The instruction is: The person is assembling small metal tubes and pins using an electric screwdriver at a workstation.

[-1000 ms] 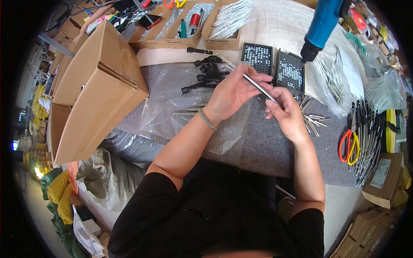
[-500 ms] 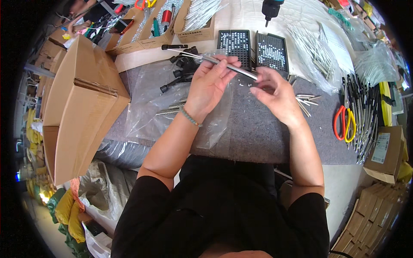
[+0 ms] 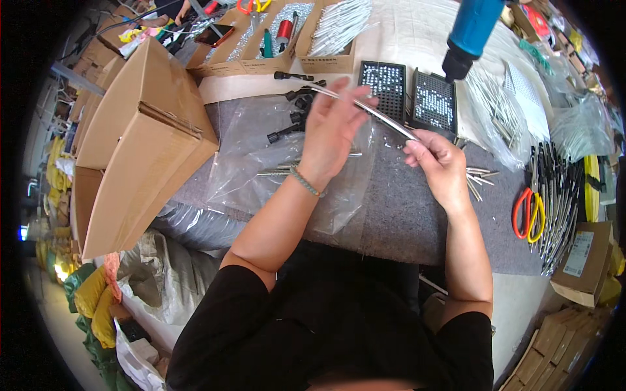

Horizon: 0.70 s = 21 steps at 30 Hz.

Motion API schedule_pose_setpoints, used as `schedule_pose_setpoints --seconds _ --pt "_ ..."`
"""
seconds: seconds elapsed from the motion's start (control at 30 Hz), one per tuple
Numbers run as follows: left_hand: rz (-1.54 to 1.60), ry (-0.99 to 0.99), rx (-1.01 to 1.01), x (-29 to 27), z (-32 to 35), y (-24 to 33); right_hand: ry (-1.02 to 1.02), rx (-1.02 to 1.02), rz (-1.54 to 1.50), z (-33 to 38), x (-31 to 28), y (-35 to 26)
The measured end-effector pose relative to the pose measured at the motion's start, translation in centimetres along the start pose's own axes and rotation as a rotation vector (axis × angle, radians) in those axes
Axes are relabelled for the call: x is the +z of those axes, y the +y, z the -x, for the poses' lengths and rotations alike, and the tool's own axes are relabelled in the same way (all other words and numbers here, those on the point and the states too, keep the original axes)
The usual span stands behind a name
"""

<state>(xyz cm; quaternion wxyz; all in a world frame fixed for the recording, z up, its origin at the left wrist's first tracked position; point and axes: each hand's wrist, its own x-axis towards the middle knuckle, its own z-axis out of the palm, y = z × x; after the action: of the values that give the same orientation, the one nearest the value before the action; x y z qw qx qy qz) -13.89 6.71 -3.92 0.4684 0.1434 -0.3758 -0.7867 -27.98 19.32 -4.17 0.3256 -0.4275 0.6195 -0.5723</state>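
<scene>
A slim silver metal tube (image 3: 388, 121) runs slantwise above the table. Thumb and fingers of my right hand (image 3: 442, 163) pinch it near its lower right end. My left hand (image 3: 334, 127), slightly blurred, has its fingers spread around the tube's middle, and the tube crosses the palm without a closed grip. Toward the upper left the tube lines up with a black fitting (image 3: 293, 76); whether the two are joined is hard to tell. Several more black fittings (image 3: 282, 135) lie on a clear plastic bag (image 3: 244, 140) left of my left hand.
Two black perforated trays (image 3: 435, 104) hold small silver parts. A blue power screwdriver (image 3: 473, 29) hangs above them. Open cardboard bins (image 3: 274, 66) stand at the back, a cardboard box (image 3: 140, 156) at left. Scissors (image 3: 536, 215) and black-tipped rods (image 3: 557, 195) lie at right.
My left fingers have loosened from the tube and spread apart. My right hand has closed on the tube's lower end. The whole view has shifted, with table things lower and further right.
</scene>
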Motion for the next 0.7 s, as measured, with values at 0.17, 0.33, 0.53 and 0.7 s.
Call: schedule_pose_setpoints --seconds 0.17,0.33,0.53,0.7 --pt "-0.036 0.036 0.077 -1.7 -0.7 1.0 -0.003 0.021 0.045 0.0 0.4 0.1" --pt "0.020 -0.034 -0.034 -0.8 -0.3 1.1 -0.007 0.024 -0.005 0.0 0.4 -0.1" --pt "-0.028 -0.140 -0.095 -0.8 -0.3 0.8 0.019 0.005 -0.006 0.1 0.4 -0.1" --pt "-0.093 -0.289 -0.257 -0.7 0.7 -0.8 0.037 -0.057 -0.020 -0.1 0.9 0.0"
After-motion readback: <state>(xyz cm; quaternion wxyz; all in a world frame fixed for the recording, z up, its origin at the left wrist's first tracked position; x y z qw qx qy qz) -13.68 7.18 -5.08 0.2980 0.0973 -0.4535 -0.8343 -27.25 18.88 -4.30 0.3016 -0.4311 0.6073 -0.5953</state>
